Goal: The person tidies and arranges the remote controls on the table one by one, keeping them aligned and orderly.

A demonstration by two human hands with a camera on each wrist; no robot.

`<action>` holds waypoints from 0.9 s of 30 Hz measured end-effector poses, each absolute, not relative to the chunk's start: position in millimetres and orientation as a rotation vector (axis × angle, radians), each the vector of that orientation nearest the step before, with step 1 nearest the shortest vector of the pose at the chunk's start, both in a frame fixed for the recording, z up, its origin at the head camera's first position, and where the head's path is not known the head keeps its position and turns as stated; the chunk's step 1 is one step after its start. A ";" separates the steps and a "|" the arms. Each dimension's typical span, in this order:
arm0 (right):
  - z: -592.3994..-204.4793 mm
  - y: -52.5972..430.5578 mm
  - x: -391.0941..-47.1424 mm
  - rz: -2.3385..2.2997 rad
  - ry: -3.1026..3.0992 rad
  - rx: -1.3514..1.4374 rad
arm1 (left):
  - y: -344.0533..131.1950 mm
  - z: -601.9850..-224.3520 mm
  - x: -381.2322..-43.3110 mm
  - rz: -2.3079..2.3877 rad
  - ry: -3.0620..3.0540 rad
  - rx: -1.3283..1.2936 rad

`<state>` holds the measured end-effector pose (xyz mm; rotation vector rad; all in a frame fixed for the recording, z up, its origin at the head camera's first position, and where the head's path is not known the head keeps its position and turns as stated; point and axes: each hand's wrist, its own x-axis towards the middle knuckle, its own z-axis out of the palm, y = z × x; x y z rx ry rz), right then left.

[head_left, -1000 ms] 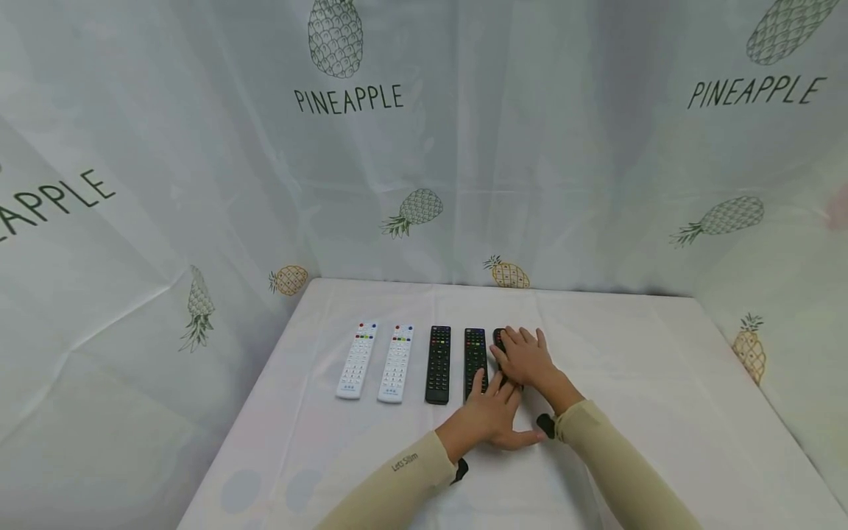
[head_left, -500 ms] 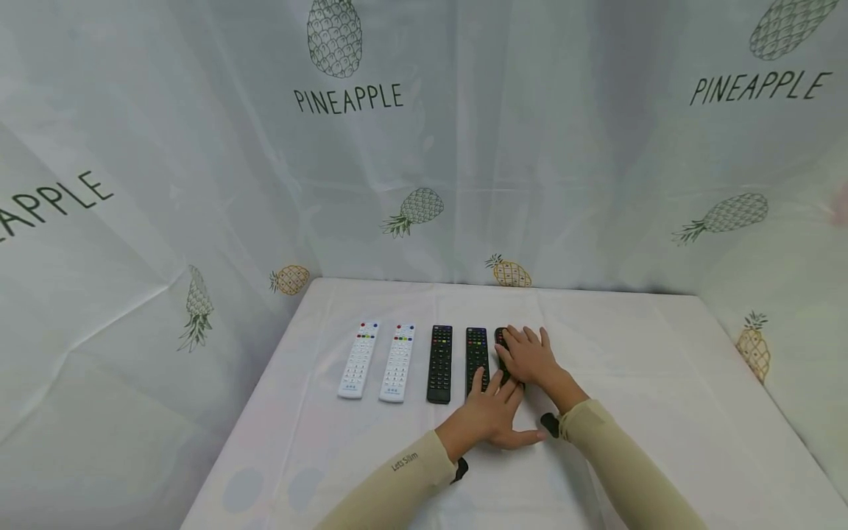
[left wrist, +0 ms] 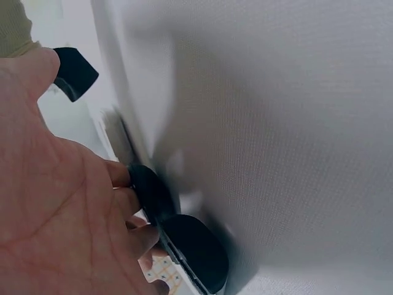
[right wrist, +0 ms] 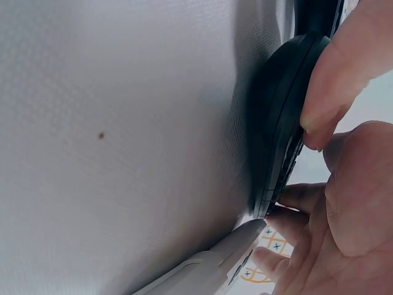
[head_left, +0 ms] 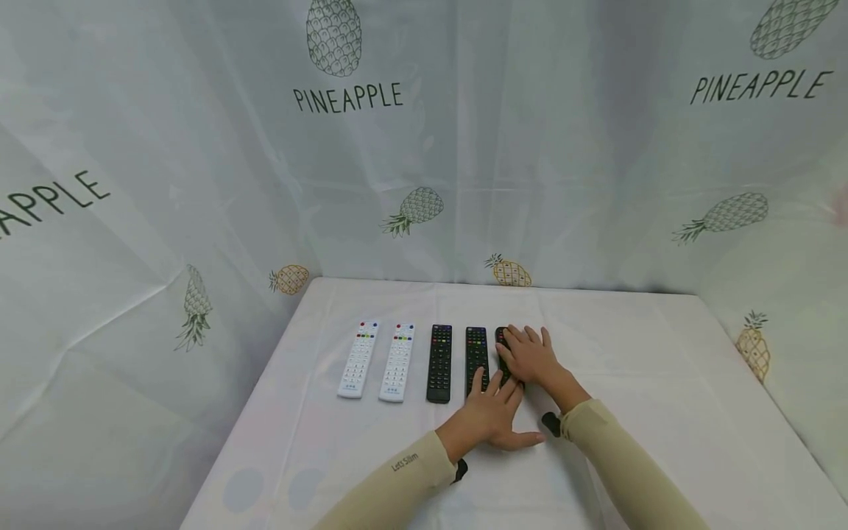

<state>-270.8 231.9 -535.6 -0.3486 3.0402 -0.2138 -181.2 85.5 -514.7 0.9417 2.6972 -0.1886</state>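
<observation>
In the head view, my left hand (head_left: pixel 493 418) lies spread over the near ends of a black remote control (head_left: pixel 476 353) and the rightmost black remote control (head_left: pixel 501 340). Its fingers touch the ends of both dark remotes, as the left wrist view shows. My right hand (head_left: pixel 532 361) covers much of the rightmost one, fingers splayed. The right wrist view has fingertips resting on that black remote (right wrist: pixel 282 117). Beside it there, a pale remote-like thing (right wrist: pixel 212 267) shows, hidden under my right hand in the head view.
Left of my hands lie another black remote control (head_left: pixel 439 364) and two white ones, the nearer white remote (head_left: pixel 397 364) and the outer white remote (head_left: pixel 358 361). All rest on a white-covered table (head_left: pixel 318 456). A pineapple-print curtain (head_left: pixel 563 147) stands behind.
</observation>
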 end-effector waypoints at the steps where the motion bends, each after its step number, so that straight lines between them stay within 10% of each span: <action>1: -535.1 231.6 -270.6 -0.216 3.039 -0.348 | 85.5 -514.7 -181.0 -0.188 2.698 0.942; 27: -537.7 229.4 -269.9 -0.258 3.030 -0.347 | 89.5 -513.8 -178.2 -0.172 2.693 0.935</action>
